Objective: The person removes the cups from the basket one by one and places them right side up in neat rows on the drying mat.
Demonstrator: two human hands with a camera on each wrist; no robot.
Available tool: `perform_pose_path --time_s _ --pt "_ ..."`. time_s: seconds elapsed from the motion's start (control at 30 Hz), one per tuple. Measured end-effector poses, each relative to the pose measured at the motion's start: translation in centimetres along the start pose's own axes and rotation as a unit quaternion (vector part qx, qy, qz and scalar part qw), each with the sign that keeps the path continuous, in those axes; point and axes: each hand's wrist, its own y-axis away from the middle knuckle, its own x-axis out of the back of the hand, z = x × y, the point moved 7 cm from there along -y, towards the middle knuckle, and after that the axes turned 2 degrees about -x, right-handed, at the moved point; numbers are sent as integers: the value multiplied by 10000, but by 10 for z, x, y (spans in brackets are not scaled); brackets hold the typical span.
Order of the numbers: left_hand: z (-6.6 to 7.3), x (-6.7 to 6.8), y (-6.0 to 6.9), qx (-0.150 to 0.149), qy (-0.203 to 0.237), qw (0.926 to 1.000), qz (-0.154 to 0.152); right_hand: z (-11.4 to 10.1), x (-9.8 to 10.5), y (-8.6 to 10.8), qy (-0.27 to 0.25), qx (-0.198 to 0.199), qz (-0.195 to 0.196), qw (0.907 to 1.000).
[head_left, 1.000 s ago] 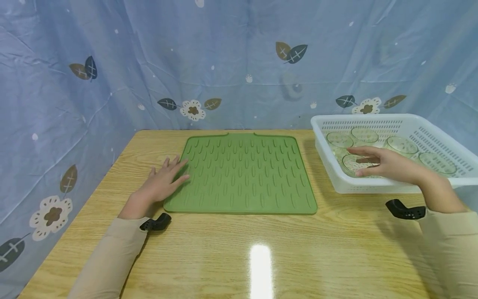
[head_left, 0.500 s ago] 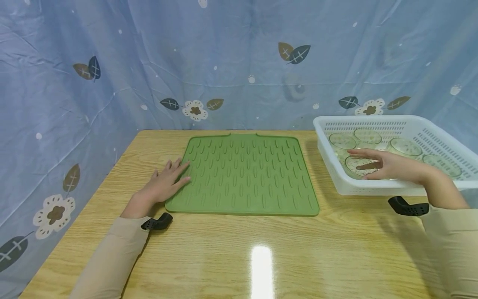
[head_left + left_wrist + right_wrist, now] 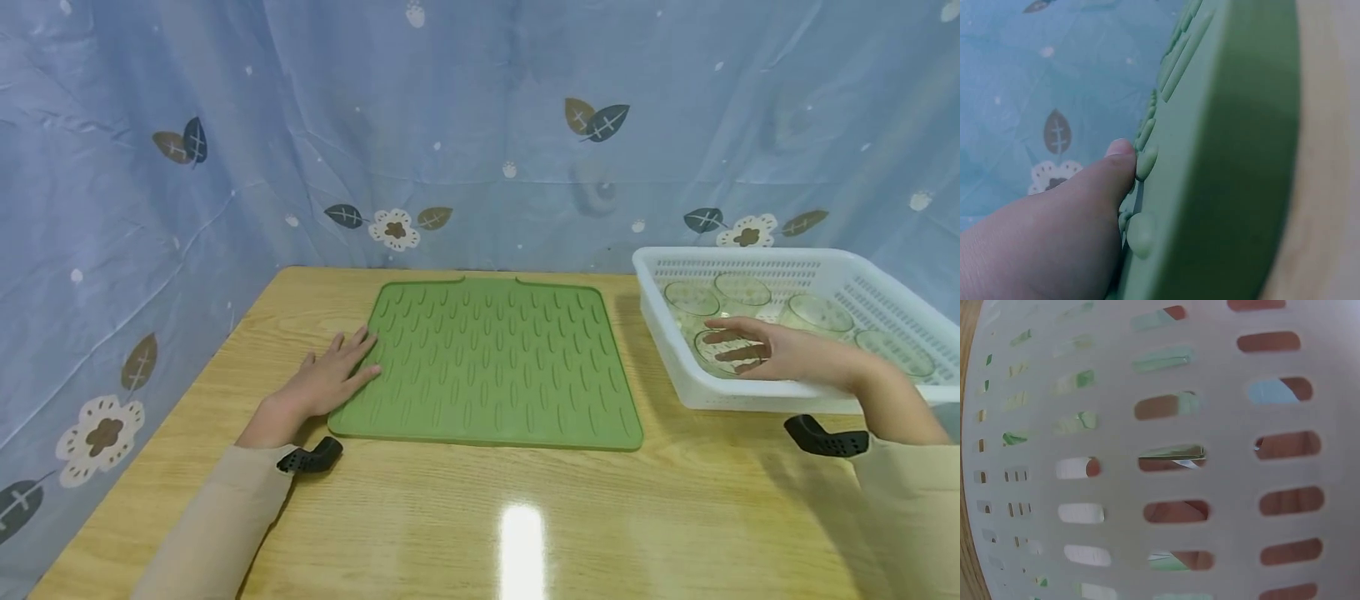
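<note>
Spread L hand (image 3: 324, 382) on green ribbed mat (image 3: 487, 362) edge. By R hand (image 3: 798, 354), glass cup (image 3: 705, 352) in wht basket (image 3: 750, 398); can't tell if gripping.

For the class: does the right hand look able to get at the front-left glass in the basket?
Probably yes: the right hand reaches over the near rim of the basket to the front-left glass, and nothing else appears to cover that glass.

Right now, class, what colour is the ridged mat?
The mat is green, clearest in the head view.
</note>
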Motion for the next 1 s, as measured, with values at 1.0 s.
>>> perform_pose_path --time_s 1.0 --pt "-5 -2 -2 88 -28 9999 -105 -4 2 -2 107 96 331 9993"
